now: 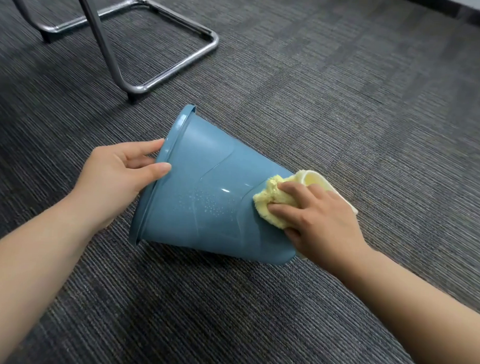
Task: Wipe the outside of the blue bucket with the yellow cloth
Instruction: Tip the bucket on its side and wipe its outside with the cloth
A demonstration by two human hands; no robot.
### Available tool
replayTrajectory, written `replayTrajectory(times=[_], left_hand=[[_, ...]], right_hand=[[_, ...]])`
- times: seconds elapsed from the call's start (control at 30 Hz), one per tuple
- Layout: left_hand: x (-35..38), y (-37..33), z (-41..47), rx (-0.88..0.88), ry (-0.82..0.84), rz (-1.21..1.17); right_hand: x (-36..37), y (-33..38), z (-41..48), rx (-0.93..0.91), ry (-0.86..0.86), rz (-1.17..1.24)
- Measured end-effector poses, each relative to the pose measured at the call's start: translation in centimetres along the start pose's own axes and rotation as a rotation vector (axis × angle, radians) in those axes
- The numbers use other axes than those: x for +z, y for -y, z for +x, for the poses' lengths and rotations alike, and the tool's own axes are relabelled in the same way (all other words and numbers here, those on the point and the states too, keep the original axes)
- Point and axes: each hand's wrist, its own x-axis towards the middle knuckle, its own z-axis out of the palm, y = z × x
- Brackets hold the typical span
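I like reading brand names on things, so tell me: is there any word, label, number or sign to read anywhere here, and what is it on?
None can be read.
Blue plastic bucket, lying on its side: only moulded curves and a patch of pale specks, no lettering.
Yellow fluffy cloth: no tag visible.
Grey striped carpet and chrome tubular chair frame: no markings.

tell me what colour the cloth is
Pale yellow cloth, clearest in the head view.
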Motion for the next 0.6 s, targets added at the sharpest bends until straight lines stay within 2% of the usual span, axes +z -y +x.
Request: replayTrajectory(times=[0.13, 0.27, 0.47, 0.6], left_hand=[[0.4, 0.0, -0.1, 0.021, -0.012, 0.024], [0.7, -0.5, 0.0, 0.045, -0.012, 0.078], [-0.4, -0.3, -0.5, -0.089, 0.259, 0.147], [-0.9, 0.4, -1.3, -0.131, 0.291, 0.276]], right_hand=[[0.0, -0.6, 0.1, 0.088, -0.007, 0.037], [0.2, -1.3, 0.7, 0.214, 0.058, 0.06], [1.1, -2.0, 1.2, 0.323, 0.092, -0.036], [1.3, -2.4, 1.6, 0.392, 0.083, -0.05]])
